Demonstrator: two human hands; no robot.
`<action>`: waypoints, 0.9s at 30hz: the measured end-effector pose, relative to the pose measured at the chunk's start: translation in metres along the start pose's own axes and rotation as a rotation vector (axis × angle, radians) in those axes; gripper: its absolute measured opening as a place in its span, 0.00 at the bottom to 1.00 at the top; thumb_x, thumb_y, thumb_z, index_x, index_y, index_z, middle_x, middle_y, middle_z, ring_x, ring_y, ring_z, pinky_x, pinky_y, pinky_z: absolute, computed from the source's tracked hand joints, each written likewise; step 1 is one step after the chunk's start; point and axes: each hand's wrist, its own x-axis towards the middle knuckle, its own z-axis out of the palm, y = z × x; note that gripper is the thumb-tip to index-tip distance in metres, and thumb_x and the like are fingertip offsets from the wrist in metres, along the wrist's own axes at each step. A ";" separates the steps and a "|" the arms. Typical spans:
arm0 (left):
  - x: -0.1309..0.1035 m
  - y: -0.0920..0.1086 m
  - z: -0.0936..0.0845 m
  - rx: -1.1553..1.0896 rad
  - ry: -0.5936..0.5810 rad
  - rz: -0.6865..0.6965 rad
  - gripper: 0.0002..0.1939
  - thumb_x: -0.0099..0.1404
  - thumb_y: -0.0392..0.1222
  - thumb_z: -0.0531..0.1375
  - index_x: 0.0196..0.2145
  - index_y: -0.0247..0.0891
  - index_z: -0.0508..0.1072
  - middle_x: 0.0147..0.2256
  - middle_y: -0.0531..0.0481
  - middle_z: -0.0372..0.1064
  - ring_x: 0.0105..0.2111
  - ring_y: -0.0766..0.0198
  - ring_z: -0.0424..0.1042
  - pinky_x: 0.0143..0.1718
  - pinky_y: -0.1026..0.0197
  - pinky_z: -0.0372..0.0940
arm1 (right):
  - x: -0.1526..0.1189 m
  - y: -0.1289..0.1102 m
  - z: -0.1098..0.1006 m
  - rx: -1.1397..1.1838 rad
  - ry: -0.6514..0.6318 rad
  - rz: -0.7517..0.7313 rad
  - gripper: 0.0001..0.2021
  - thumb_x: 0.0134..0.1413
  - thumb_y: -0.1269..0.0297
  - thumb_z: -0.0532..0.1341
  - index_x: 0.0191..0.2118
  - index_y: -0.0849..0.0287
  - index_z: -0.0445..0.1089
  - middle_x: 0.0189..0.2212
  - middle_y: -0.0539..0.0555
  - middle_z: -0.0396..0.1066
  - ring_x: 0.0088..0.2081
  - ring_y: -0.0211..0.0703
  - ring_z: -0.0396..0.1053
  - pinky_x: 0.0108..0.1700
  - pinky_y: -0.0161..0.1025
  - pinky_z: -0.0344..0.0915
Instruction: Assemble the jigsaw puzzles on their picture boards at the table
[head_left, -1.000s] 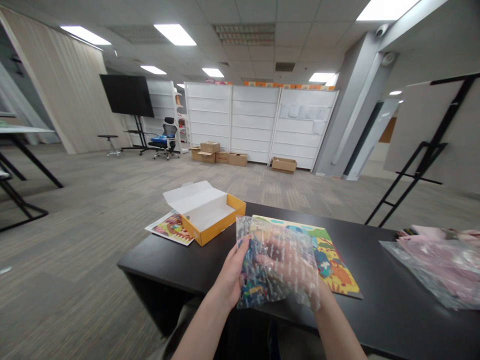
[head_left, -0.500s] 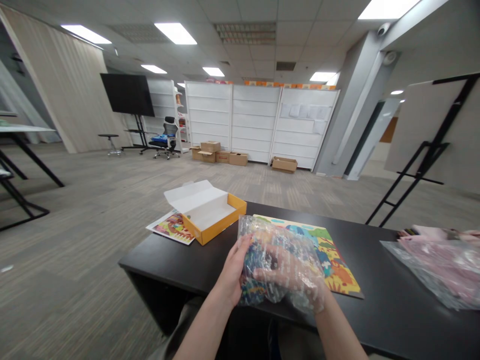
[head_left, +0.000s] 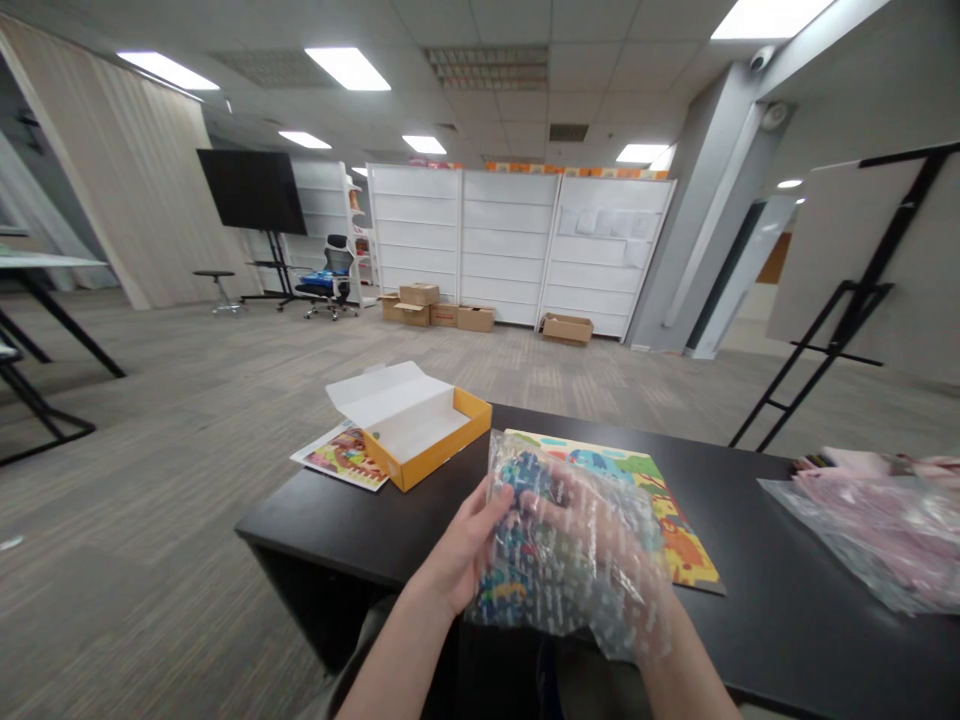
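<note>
A clear plastic bag (head_left: 555,590) printed with white text is held up over the near edge of the table. Through its film show colourful, mostly blue puzzle pieces (head_left: 514,545), gathered toward its left side. My left hand (head_left: 469,540) grips the bag's left side from outside, thumb on the front. Reaching inside the bag through its right end, my right hand (head_left: 592,515) has its fingers curled against the pieces; the film blurs the fingertips. Just behind the bag lies a picture board (head_left: 679,545) with animals on it, partly covered from view.
On the black table (head_left: 337,530), an open yellow box (head_left: 439,450) with a white lid rests partly on a picture sheet (head_left: 341,458). To the right lies a plastic bag of pink items (head_left: 877,520). A board stand (head_left: 840,310) rises beyond the table's right side.
The bag has shifted slightly right and toward me, its right end now lower along my forearm. My right hand has moved inside it, and the blue pieces show more plainly near my left thumb.
</note>
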 end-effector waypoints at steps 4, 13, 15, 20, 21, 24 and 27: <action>0.002 -0.005 0.000 0.035 -0.055 0.026 0.24 0.58 0.45 0.71 0.51 0.39 0.74 0.43 0.43 0.78 0.34 0.58 0.79 0.37 0.59 0.74 | 0.007 0.000 -0.002 0.165 0.047 0.003 0.21 0.55 0.53 0.67 0.54 0.46 0.73 0.49 0.54 0.76 0.51 0.57 0.73 0.55 0.52 0.69; 0.007 0.000 -0.003 0.016 0.028 0.108 0.24 0.61 0.41 0.69 0.54 0.41 0.73 0.45 0.44 0.79 0.43 0.55 0.79 0.45 0.58 0.73 | 0.003 0.000 -0.027 0.331 0.002 0.139 0.24 0.48 0.51 0.71 0.52 0.49 0.74 0.43 0.57 0.78 0.46 0.59 0.75 0.48 0.52 0.73; 0.008 0.001 -0.005 0.019 0.062 0.134 0.23 0.62 0.40 0.68 0.54 0.40 0.73 0.46 0.44 0.78 0.42 0.56 0.79 0.45 0.59 0.73 | 0.001 0.001 -0.030 0.327 0.013 0.146 0.26 0.47 0.51 0.71 0.53 0.51 0.73 0.44 0.58 0.78 0.47 0.59 0.75 0.48 0.52 0.73; 0.013 0.014 -0.013 -0.053 0.276 0.202 0.18 0.66 0.34 0.62 0.54 0.39 0.74 0.47 0.45 0.78 0.41 0.60 0.79 0.45 0.61 0.74 | -0.003 0.010 -0.042 0.385 0.010 0.155 0.28 0.48 0.48 0.70 0.51 0.59 0.72 0.40 0.58 0.79 0.41 0.52 0.77 0.43 0.46 0.74; 0.013 0.019 -0.015 -0.074 0.309 0.223 0.18 0.66 0.33 0.61 0.53 0.39 0.74 0.47 0.45 0.78 0.41 0.61 0.79 0.46 0.61 0.74 | -0.004 0.015 -0.048 0.391 0.050 0.179 0.28 0.48 0.48 0.70 0.51 0.60 0.71 0.38 0.57 0.79 0.38 0.50 0.77 0.41 0.43 0.74; 0.010 0.032 -0.026 -0.139 0.376 0.282 0.16 0.68 0.31 0.58 0.52 0.39 0.76 0.49 0.47 0.77 0.41 0.62 0.79 0.46 0.62 0.74 | -0.006 0.035 -0.073 0.418 0.353 0.252 0.33 0.44 0.49 0.73 0.55 0.57 0.67 0.33 0.52 0.78 0.31 0.43 0.75 0.33 0.37 0.72; 0.009 0.040 -0.041 -0.188 0.431 0.318 0.15 0.69 0.31 0.57 0.51 0.40 0.76 0.49 0.48 0.78 0.41 0.64 0.79 0.46 0.63 0.74 | -0.007 0.062 -0.099 0.429 0.753 0.284 0.37 0.38 0.50 0.74 0.55 0.55 0.65 0.28 0.48 0.75 0.27 0.40 0.72 0.25 0.31 0.66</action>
